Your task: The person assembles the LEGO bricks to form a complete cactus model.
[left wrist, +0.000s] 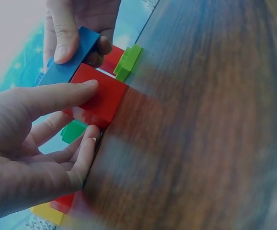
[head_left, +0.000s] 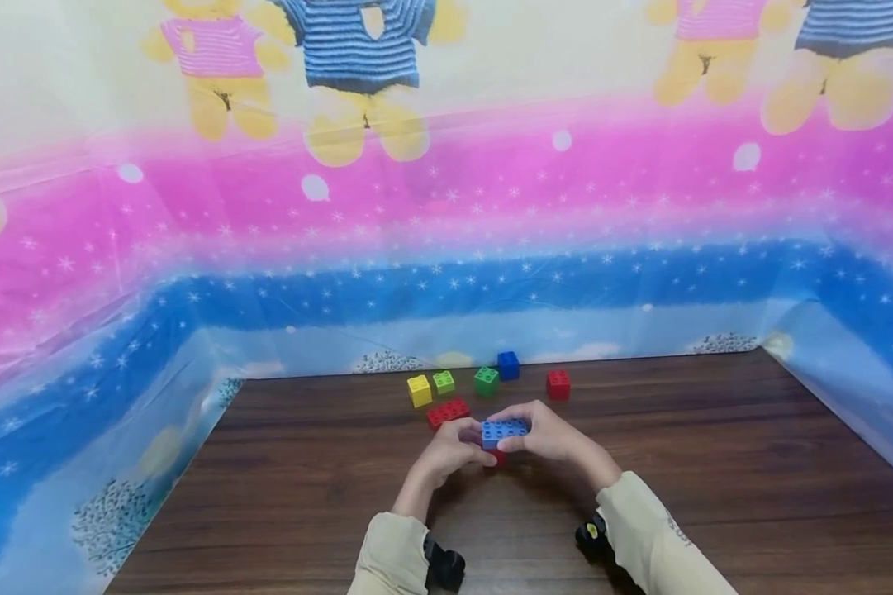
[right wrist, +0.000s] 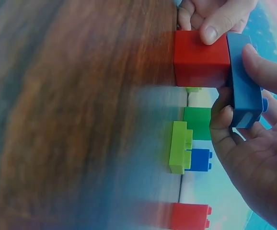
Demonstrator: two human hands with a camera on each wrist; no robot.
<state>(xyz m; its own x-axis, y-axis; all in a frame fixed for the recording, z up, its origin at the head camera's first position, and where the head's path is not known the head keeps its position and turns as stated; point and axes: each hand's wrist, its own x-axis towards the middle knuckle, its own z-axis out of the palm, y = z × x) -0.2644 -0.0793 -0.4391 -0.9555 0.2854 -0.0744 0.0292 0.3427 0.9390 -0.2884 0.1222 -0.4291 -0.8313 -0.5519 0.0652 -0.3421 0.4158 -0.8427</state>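
Observation:
A long light-blue brick lies across the top of a red brick, its studs up, and overhangs toward the right. My left hand holds the red brick low at the table, with the thumb on its near face. On the other side, my right hand pinches the blue brick by its overhanging end, thumb in front and fingers behind. The two bricks touch; whether their studs are fully seated I cannot tell. In the head view the hands cover much of the red brick.
Beyond the hands stand a long red brick, a yellow brick, a small lime brick, a green brick, a dark-blue brick and another red brick. Another lime brick shows near the right hand. A printed cloth borders the table.

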